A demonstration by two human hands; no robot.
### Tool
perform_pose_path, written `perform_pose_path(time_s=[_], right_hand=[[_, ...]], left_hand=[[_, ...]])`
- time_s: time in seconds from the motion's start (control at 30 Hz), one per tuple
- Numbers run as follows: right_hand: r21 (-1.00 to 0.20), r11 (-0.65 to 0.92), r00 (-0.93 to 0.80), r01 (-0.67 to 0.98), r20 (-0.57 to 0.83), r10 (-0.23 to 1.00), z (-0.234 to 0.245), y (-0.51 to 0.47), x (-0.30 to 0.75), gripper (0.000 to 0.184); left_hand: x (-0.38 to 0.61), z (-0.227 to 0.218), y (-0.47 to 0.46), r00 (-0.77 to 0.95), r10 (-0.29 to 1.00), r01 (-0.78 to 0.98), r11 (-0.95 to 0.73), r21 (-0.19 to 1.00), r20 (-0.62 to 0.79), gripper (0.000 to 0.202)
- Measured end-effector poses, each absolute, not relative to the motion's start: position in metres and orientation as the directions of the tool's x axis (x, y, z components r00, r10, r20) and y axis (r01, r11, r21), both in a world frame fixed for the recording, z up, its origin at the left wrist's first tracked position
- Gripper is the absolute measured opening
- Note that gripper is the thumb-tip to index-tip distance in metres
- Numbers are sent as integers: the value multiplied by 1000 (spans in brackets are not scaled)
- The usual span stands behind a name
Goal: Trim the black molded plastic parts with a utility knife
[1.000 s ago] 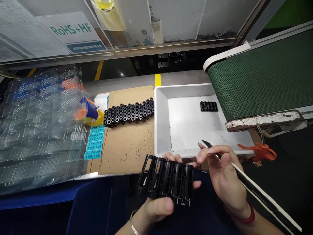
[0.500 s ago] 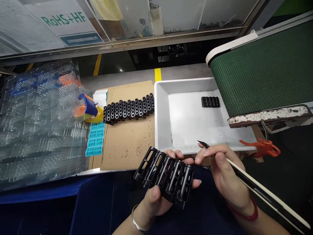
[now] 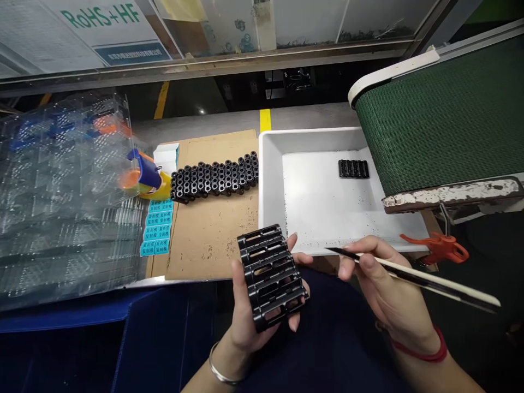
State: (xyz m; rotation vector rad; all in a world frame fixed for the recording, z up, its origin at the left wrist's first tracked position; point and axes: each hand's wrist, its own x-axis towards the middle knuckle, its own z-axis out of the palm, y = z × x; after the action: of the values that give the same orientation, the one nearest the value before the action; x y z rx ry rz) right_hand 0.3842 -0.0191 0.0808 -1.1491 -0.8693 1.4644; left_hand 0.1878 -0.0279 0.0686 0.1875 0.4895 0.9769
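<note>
My left hand [image 3: 249, 322] is closed around a glossy black slotted plastic part [image 3: 272, 275], made of several tube-like sections side by side. The part is tilted, its slotted face toward me, and the fingers behind it are partly hidden. In my right hand [image 3: 380, 278] is a slim craft knife [image 3: 426, 281] with a dark pointed blade and a pale and black handle. The blade points left, apart from the part. Another black part [image 3: 353, 168] of the same kind lies in the white tray [image 3: 272, 240].
Several black parts [image 3: 213, 179] stand in a row on cardboard [image 3: 204, 240], left of the tray. Clear plastic trays [image 3: 69, 218] are stacked at far left, beside blue labels [image 3: 158, 232]. A green conveyor belt [image 3: 442, 114] overhangs the tray's right side; an orange clamp [image 3: 444, 248] is below.
My left hand has turned the black part so its sections run more crosswise, and raised it slightly. The knife has swung flatter in my right hand, which has moved a little right.
</note>
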Motion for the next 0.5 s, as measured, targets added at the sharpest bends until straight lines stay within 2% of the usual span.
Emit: perform_pose_path(time_s=[0.13,0.27,0.5], right_hand=[[-904,-326,-79,-276,-316,945,85,-16,387,30],[-771,-518,-212,-370,-473,855,89,-20,378,32],[-592,-626,-315,-507,-549,774,86,-30,367,36]], left_hand=[[183,74,-27,602,743,-650,669,362,-293,85],[185,79,-27,718,623,-543,780,310,-311,94],[193,78,-29,759,602,-556,798,232,-249,91]])
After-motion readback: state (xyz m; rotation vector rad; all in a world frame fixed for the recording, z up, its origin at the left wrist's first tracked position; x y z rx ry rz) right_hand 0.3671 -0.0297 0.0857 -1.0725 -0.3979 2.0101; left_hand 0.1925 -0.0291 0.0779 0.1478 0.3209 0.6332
